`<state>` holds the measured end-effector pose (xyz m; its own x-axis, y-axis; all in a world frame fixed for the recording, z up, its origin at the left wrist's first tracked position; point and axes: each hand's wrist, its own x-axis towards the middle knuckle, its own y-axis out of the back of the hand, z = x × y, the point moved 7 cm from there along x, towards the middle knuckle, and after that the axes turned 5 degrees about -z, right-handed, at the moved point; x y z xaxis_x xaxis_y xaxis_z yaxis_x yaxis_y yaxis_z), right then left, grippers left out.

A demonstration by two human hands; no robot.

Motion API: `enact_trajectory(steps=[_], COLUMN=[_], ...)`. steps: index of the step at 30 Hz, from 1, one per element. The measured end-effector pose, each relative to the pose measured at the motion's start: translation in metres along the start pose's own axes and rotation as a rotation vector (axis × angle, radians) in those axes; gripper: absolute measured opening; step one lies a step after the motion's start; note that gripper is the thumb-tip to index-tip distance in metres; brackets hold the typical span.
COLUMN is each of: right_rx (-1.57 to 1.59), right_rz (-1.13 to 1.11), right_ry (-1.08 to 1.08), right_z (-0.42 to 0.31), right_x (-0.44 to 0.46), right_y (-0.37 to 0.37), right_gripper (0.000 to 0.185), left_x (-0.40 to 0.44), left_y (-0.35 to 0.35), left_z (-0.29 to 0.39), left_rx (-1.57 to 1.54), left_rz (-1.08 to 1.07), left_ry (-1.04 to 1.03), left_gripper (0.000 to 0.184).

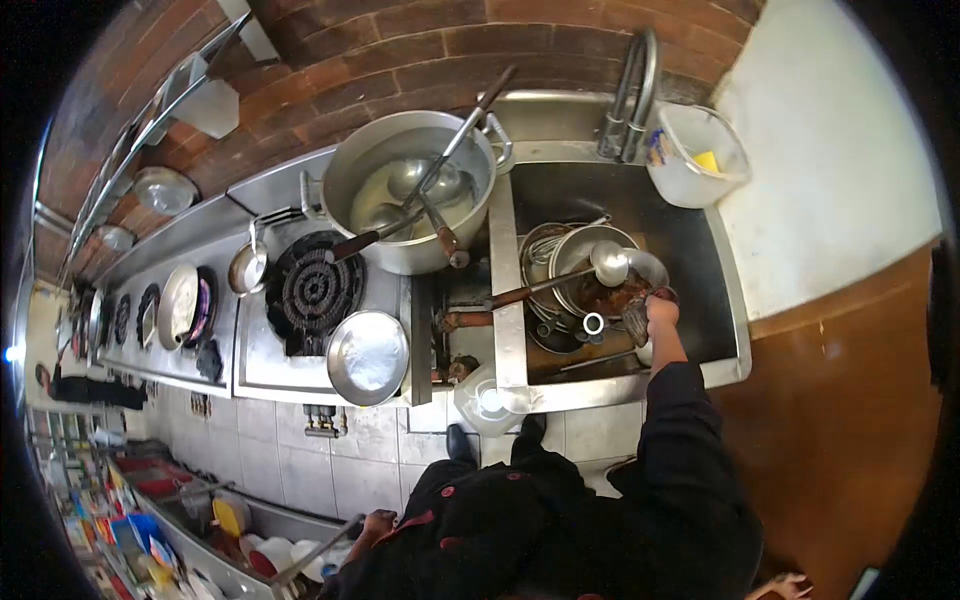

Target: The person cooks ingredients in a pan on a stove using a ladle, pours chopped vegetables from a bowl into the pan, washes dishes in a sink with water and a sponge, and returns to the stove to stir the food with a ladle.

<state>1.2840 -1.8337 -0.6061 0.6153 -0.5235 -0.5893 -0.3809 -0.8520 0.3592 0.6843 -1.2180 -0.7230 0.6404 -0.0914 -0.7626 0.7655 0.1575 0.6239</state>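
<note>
My right hand reaches into the sink, its fingers closed round a dark, textured scouring pad. The pad's exact kind is hard to make out. Just left of it lies a metal bowl with brownish residue inside. A ladle rests across the bowl, its wooden handle reaching over the sink's left rim. A whisk and a small white ring-shaped piece are close by. Down beside my body, my left hand has curled fingers; whether anything is inside them is hidden.
Left of the sink, a large pot holds cloudy liquid and several ladles. A metal pan sits by the burner. A plastic tub with a yellow sponge stands at the sink's back right. Another person is far left.
</note>
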Motion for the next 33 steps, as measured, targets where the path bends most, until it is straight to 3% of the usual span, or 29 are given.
enact_trajectory(steps=[1, 5, 6, 7, 8, 9, 10, 11, 12, 13, 14, 15, 16, 17, 18, 21, 23, 25, 28, 31, 33], right_rx=[-0.096, -0.195, -0.297, -0.387, -0.434, -0.484, -0.535, -0.365, -0.393, -0.217, -0.293, -0.227, 0.114, -0.026, 0.176, 0.299, 0.141, 0.225, 0.116, 0.024, 0.044], right_rz=[-0.027, -0.128, -0.257, -0.382, -0.349, -0.310, -0.264, -0.323, -0.307, -0.387, -0.437, -0.463, -0.664, -0.699, -0.830, -0.969, -0.909, -0.854, -0.719, -0.578, -0.664], right_ry=[-0.013, 0.174, 0.235, 0.306, 0.390, 0.473, 0.555, 0.618, 0.655, 0.840, 0.916, 0.899, 1.034, 1.002, 0.659, 0.630, 0.587, 0.571, 0.852, 0.786, 0.787], right_z=[0.002, 0.074, 0.070, 0.066, 0.022, -0.033, -0.091, -0.127, -0.172, -0.217, -0.249, -0.287, -0.319, -0.350, -0.354, -0.349, -0.338, -0.330, -0.319, -0.275, -0.226], right_x=[0.005, 0.087, 0.098, 0.106, 0.083, 0.042, -0.005, -0.002, -0.015, -0.027, 0.020, -0.012, 0.026, 0.132, 0.097, 0.091, 0.098, 0.094, 0.006, -0.056, -0.104], right_y=[-0.014, -0.061, -0.071, -0.079, -0.068, -0.055, -0.041, -0.044, -0.043, -0.052, -0.070, -0.079, -0.098, -0.118, -0.130, -0.157, -0.151, -0.141, -0.079, -0.006, 0.028], right_gripper=[0.041, 0.032, 0.029, 0.026, 0.025, 0.024, 0.023, 0.023, 0.023, 0.027, 0.035, 0.044, 0.050, 0.052, 0.042, 0.037, 0.039, 0.043, 0.049, 0.047, 0.045], left_x=[-0.010, -0.040, -0.056, -0.057, -0.057, -0.061, -0.057, -0.056, -0.060, -0.068, -0.076, -0.085, -0.101, -0.119, -0.134, -0.154, -0.170, -0.175, -0.166, -0.157, -0.147], left_y=[-0.001, -0.010, -0.003, -0.001, -0.001, -0.002, -0.023, -0.041, -0.042, -0.042, -0.062, -0.062, -0.058, -0.021, -0.001, -0.045, -0.047, -0.066, -0.120, -0.133, -0.153], left_z=[0.007, 0.043, 0.043, 0.052, 0.060, 0.064, 0.058, 0.055, 0.065, 0.079, 0.077, 0.081, 0.087, 0.096, 0.104, 0.095, 0.116, 0.136, 0.155, 0.161, 0.156], left_rx=[-0.119, -0.083, -0.517, -0.754, -0.985, -1.091, -0.875, -0.657, -0.617, -0.577, -0.738, -0.723, -0.928, -0.968, -0.987, -0.843, -0.929, -1.187, -1.400, -1.379, -1.349], left_rz=[0.173, 0.128, 0.063, 0.031, 0.016, 0.054, 0.045, 0.057, 0.013, -0.042, -0.079, -0.018, -0.056, -0.012, 0.030, 0.189, 0.195, 0.130, 0.014, 0.023, 0.058], left_ry=[-0.021, 0.082, 0.246, 0.311, 0.392, 0.303, 0.219, 0.144, 0.326, 0.505, 0.674, 0.777, 0.869, 0.912, 0.938, 0.984, 1.038, 1.098, 1.107, 1.027, 0.961], left_gripper=[0.034, 0.037, 0.036, 0.036, 0.036, 0.034, 0.034, 0.033, 0.036, 0.038, 0.045, 0.056, 0.064, 0.064, 0.064, 0.063, 0.063, 0.063, 0.063, 0.059, 0.055])
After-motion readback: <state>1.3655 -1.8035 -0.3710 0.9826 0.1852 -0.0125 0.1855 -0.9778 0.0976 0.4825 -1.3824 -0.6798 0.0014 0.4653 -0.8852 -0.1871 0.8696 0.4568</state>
